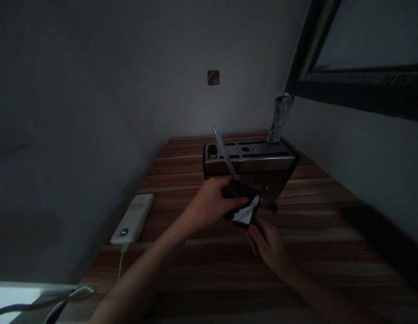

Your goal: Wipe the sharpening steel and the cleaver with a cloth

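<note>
Now the left hand [211,200] clasps a black piece [245,189] with a white patch [245,214], while the right hand's [270,247] fingers pinch its lower corner above the table [202,274].

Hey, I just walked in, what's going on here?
Someone's left hand grips a small black object with a white patch, while their right hand is at its lower corner. A pale rod slants up from it. Beyond the hands, a metal-topped holder stands on the table; a white power bank lies to the left.
</note>
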### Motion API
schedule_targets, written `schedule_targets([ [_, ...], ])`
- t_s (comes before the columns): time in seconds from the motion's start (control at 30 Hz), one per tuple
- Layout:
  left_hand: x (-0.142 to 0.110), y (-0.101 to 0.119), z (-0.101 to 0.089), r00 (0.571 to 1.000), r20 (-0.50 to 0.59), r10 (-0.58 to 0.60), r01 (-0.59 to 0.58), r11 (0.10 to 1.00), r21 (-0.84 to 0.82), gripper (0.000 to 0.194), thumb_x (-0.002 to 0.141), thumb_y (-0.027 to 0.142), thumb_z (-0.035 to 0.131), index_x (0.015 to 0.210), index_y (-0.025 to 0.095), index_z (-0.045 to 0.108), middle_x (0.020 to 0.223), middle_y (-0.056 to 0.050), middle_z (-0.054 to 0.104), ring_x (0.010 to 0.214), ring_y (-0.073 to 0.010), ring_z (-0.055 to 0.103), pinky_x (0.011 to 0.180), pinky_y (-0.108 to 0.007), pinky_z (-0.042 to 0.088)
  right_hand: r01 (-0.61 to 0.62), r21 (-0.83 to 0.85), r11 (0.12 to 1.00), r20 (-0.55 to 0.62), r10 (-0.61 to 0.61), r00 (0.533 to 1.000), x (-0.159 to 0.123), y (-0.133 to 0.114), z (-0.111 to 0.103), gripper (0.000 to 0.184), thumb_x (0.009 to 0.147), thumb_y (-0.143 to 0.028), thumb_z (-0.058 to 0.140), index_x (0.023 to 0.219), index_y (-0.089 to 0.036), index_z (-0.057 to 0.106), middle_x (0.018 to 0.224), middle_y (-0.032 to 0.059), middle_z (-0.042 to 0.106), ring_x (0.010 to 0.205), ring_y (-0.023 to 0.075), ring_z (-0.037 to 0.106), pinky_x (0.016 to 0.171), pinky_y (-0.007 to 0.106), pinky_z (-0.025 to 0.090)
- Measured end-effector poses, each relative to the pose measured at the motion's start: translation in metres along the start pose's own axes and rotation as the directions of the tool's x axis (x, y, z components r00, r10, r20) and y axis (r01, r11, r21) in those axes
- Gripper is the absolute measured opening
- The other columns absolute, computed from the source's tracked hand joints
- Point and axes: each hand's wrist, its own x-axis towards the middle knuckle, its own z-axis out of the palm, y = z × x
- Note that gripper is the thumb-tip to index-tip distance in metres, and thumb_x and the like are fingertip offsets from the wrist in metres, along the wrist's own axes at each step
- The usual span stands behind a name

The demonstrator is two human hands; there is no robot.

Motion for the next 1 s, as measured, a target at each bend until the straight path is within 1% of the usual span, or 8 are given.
schedule_targets([
  [0.13, -0.003, -0.004, 0.015, 1.0, 0.015, -0.005, 0.004, 0.992, 0.123, 0.018, 0.071, 0.03, 0.067, 0.079, 0.014, 0.066, 0.076, -0.005, 0.07, 0.069, -0.0198, 0.064, 0.057, -0.026, 0.047, 0.017, 0.014, 1.0, -0.045, -0.016, 0.999, 0.001, 0.0, 0.0, 0.043, 0.085, -0.057, 0.037, 0.065, -0.02, 0.044, 0.041, -0.0069, 0.039, 0.031, 0.007, 0.035, 0.031, 0.018, 0.027],
  [0.27, -0.003, -0.009, 0.018, 0.998, 0.059, -0.004, -0.004, 0.992, 0.128, 0.018, 0.071, 0.025, 0.067, 0.085, 0.014, 0.065, 0.081, -0.005, 0.07, 0.073, -0.0189, 0.065, 0.06, -0.025, 0.048, -0.025, 0.02, 0.999, -0.042, 0.025, 0.999, 0.001, 0.003, 0.001, 0.044, 0.082, -0.06, 0.038, 0.063, -0.02, 0.042, 0.041, -0.0064, 0.039, 0.031, 0.0073, 0.035, 0.03, 0.018, 0.026],
  [0.37, -0.002, -0.011, 0.018, 0.997, 0.07, -0.009, 0.002, 0.994, 0.107, 0.019, 0.07, 0.024, 0.067, 0.086, 0.014, 0.064, 0.083, -0.004, 0.07, 0.076, -0.0186, 0.064, 0.061, -0.024, 0.048, -0.045, 0.017, 0.999, -0.045, 0.046, 0.998, 0.001, 0.003, 0.001, 0.044, 0.082, -0.06, 0.039, 0.062, -0.021, 0.042, 0.041, -0.0063, 0.039, 0.03, 0.0076, 0.035, 0.03, 0.019, 0.026],
  [0.57, -0.002, -0.007, 0.018, 0.996, 0.092, -0.016, 0.007, 0.995, 0.103, 0.016, 0.069, 0.021, 0.067, 0.083, 0.015, 0.065, 0.082, -0.003, 0.07, 0.075, -0.018, 0.065, 0.063, -0.024, 0.048, -0.034, -0.018, 0.999, -0.046, 0.033, 0.998, 0.001, 0.004, 0.001, 0.045, 0.082, -0.058, 0.038, 0.057, -0.021, 0.041, 0.038, -0.0052, 0.039, 0.03, 0.0078, 0.036, 0.031, 0.019, 0.026],
  [0.67, -0.002, -0.007, 0.017, 0.995, 0.096, -0.014, 0.003, 0.993, 0.116, 0.015, 0.069, 0.022, 0.067, 0.082, 0.015, 0.065, 0.08, -0.003, 0.07, 0.073, -0.0176, 0.064, 0.06, -0.023, 0.047, -0.047, -0.004, 0.999, -0.052, 0.046, 0.998, 0.001, 0.007, 0.001, 0.046, 0.082, -0.06, 0.038, 0.059, -0.021, 0.042, 0.039, -0.0052, 0.04, 0.03, 0.0078, 0.036, 0.031, 0.018, 0.026],
  [0.77, -0.002, -0.008, 0.017, 0.997, 0.079, -0.019, 0.008, 0.991, 0.134, 0.017, 0.069, 0.024, 0.068, 0.082, 0.014, 0.066, 0.077, -0.003, 0.07, 0.071, -0.0181, 0.064, 0.057, -0.023, 0.046, -0.037, 0.018, 0.999, -0.058, 0.038, 0.998, 0.001, 0.007, 0.002, 0.046, 0.082, -0.061, 0.038, 0.061, -0.02, 0.043, 0.04, -0.0061, 0.039, 0.03, 0.0073, 0.035, 0.03, 0.018, 0.025],
  [0.87, -0.001, -0.007, 0.014, 0.997, 0.06, -0.052, 0.044, 0.99, 0.132, 0.019, 0.067, 0.027, 0.07, 0.08, 0.014, 0.066, 0.076, -0.004, 0.07, 0.07, -0.0192, 0.064, 0.056, -0.024, 0.047, -0.011, 0.02, 1.0, -0.047, 0.012, 0.999, 0.002, 0.003, 0.002, 0.044, 0.084, -0.058, 0.038, 0.062, -0.02, 0.043, 0.041, -0.0067, 0.038, 0.03, 0.007, 0.034, 0.031, 0.018, 0.025],
  [1.0, -0.001, 0.0, 0.003, 0.999, 0.002, -0.046, 0.046, 0.998, 0.053, 0.02, 0.065, 0.025, 0.073, 0.08, 0.014, 0.067, 0.078, -0.003, 0.07, 0.071, -0.018, 0.065, 0.058, -0.024, 0.049, 0.016, -0.002, 1.0, -0.025, -0.016, 1.0, 0.001, 0.0, 0.002, 0.04, 0.086, -0.053, 0.039, 0.066, -0.019, 0.045, 0.042, -0.0066, 0.039, 0.033, 0.0069, 0.033, 0.033, 0.018, 0.025],
])
